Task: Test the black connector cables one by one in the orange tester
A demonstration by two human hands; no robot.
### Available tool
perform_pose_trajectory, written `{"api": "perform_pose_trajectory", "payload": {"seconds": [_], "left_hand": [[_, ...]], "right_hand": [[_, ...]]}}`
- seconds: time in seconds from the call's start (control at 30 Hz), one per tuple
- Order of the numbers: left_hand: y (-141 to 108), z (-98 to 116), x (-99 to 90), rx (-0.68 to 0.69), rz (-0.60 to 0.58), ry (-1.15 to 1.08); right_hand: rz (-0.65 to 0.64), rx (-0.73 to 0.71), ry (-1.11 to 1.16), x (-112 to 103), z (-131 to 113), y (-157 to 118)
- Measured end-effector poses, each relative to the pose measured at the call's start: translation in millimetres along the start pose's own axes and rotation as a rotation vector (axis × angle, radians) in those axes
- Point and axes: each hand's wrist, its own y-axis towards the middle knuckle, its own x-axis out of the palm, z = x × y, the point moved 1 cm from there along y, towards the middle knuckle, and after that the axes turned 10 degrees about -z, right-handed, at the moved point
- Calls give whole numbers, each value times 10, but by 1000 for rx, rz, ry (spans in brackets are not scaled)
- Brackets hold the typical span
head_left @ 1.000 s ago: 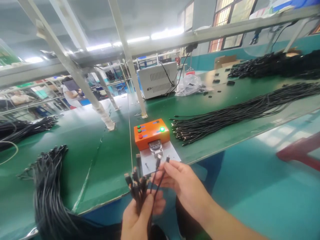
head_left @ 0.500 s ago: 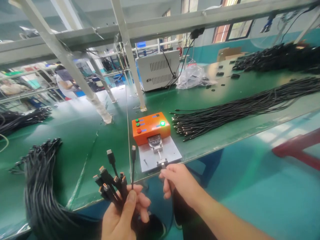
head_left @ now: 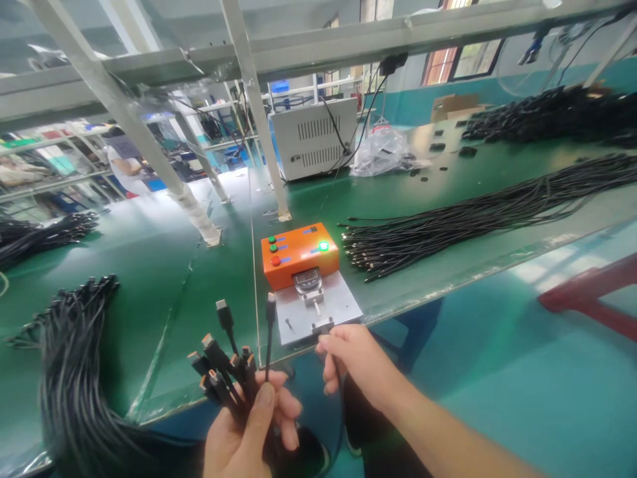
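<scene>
My left hand [head_left: 259, 418] is closed around a bunch of black cables [head_left: 226, 372], their connectors pointing up. One cable [head_left: 270, 325] stands apart between thumb and fingers. My right hand [head_left: 348, 355] pinches a black cable end at the front clamp of a metal plate [head_left: 343, 299]; the connector itself is mostly hidden by the fingers. Behind the plate sits an orange box [head_left: 298, 255] with green and red buttons and a lit green lamp. A small round digital gauge [head_left: 307, 281] lies between box and clamp.
A cable bundle [head_left: 74, 352] lies on the green table [head_left: 209, 279] at left, another [head_left: 448, 232] at right. Behind stand a white metal case [head_left: 316, 143], a plastic bag [head_left: 381, 153] and shelf posts [head_left: 259, 113]. A red stool [head_left: 592, 299] is at right; a person [head_left: 124, 162] is far left.
My left hand and its cables have shifted slightly right. The right hand stays at the clamp, and the green lamp is still lit.
</scene>
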Motion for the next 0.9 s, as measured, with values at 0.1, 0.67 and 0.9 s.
{"api": "perform_pose_trajectory", "payload": {"seconds": [0.1,0.67,0.9], "left_hand": [[19,-4,-14,-2,-41,-66],[54,10,-35,-51,-106,-97],[42,-39,-69,-151,-156,-67]], "right_hand": [[1,-6,-1,2,0,18],[-7,-15,7,10,46,77],[94,67,-950,-167,60,-225]]}}
